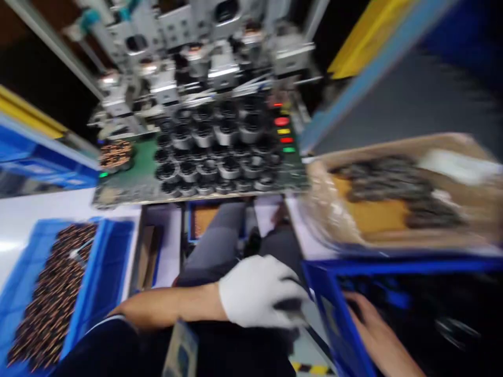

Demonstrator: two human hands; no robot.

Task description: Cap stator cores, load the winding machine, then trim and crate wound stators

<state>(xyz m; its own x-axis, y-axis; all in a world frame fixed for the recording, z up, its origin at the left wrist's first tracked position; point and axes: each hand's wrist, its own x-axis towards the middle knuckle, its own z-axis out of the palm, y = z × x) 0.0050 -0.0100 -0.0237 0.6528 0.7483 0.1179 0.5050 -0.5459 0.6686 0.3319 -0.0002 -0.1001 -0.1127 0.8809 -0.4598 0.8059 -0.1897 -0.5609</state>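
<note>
My left hand [257, 293], in a white glove, is curled round a small dark part at the left rim of a blue crate [326, 293]. The part is too blurred to name. My bare right hand [371, 319] reaches into that crate, its fingers hidden in the dark inside and smeared by motion. In front of me, a green work plate [145, 162] carries several rows of black and silver round parts [216, 146].
A blue bin [113, 262] of copper-coloured coils sits at the lower left. A cardboard box [463, 220] lined with plastic holds dark ring parts at the right. Grey machinery [204, 47] stands behind the plate, with red, yellow and green lights [283, 131] beside it.
</note>
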